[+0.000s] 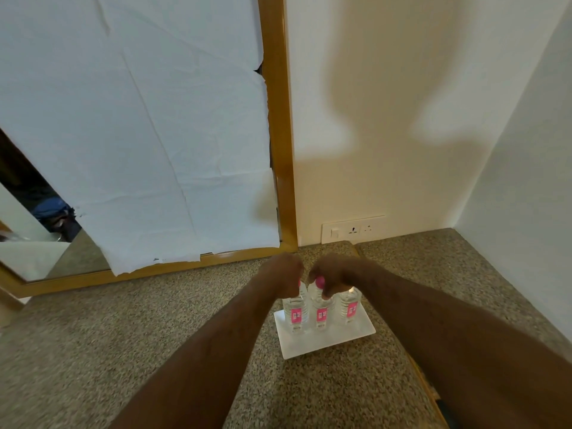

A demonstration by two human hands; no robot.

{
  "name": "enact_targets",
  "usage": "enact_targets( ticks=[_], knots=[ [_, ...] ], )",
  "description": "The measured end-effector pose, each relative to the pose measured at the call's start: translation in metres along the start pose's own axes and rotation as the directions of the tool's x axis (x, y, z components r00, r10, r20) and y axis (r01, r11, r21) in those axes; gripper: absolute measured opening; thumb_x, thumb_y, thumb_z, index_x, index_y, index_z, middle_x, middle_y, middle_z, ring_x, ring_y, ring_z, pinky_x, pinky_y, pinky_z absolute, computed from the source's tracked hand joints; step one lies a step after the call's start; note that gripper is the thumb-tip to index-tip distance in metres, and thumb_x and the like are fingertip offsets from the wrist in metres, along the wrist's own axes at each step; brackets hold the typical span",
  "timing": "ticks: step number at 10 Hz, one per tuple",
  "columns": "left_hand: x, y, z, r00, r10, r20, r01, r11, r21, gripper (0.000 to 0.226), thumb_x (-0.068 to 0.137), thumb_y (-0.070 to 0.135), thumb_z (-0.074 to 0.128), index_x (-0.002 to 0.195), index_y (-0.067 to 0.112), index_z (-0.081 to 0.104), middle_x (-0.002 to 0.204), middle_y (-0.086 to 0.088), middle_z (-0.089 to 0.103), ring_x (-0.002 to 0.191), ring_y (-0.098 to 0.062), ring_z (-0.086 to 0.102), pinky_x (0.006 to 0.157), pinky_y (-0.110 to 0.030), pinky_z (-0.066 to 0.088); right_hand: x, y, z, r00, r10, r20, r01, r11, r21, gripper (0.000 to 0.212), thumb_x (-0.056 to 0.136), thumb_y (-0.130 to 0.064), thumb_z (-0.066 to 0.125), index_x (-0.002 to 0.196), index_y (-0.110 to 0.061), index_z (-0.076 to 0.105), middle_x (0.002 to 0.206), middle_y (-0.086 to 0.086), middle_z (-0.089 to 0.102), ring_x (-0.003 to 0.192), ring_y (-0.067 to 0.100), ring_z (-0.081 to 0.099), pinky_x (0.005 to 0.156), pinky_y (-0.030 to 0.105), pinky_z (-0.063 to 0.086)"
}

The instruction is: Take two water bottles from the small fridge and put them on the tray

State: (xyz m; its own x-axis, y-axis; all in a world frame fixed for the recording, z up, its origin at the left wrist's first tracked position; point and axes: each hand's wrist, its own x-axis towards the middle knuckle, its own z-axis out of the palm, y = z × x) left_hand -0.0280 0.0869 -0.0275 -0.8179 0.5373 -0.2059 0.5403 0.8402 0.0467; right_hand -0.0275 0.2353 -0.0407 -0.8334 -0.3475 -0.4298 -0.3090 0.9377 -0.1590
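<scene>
Three clear water bottles with pink labels stand upright in a row on a white rectangular tray [325, 343] on the speckled stone counter. My left hand [283, 270] is closed around the top of the left bottle [295, 314]. My right hand [332, 274] grips the neck of the middle bottle [320, 314], whose pink cap shows between my fingers. The right bottle [349, 306] stands free, its cap hidden behind my right hand. The small fridge is out of view.
A wood-framed mirror [280, 150] covered with white paper leans on the wall at the left. A wall socket plate [353, 229] sits just behind the tray. A white side wall [526, 168] closes the right. The counter's front edge [424, 388] runs at the lower right.
</scene>
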Motion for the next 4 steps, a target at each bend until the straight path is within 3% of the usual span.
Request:
enact_targets(
  ticks=[2,4],
  knots=[
    [-0.005,0.000,0.003,1.000,-0.009,-0.030,0.009,1.000,-0.002,0.024,0.076,0.016,0.073,0.099,0.009,0.069,0.092,-0.006,0.071,0.081,-0.021,0.066,0.068,-0.031,0.056,-0.002,-0.003,0.002,0.999,0.030,-0.015,-0.030,1.000,-0.006,0.057,0.078,-0.013,0.075,0.131,-0.014,0.054,0.129,0.009,0.061,0.115,0.028,0.057,0.098,0.040,0.046],
    [-0.004,-0.003,-0.017,0.997,-0.063,-0.049,0.065,0.997,0.040,0.057,0.064,0.056,0.076,0.100,0.013,0.065,0.090,-0.003,0.070,0.082,-0.020,0.066,0.074,-0.036,0.059,-0.003,-0.003,-0.015,0.991,0.120,0.062,-0.123,0.991,0.046,0.069,0.072,-0.018,0.080,0.134,-0.015,0.049,0.134,0.010,0.053,0.123,0.031,0.050,0.101,0.043,0.044]
  ],
)
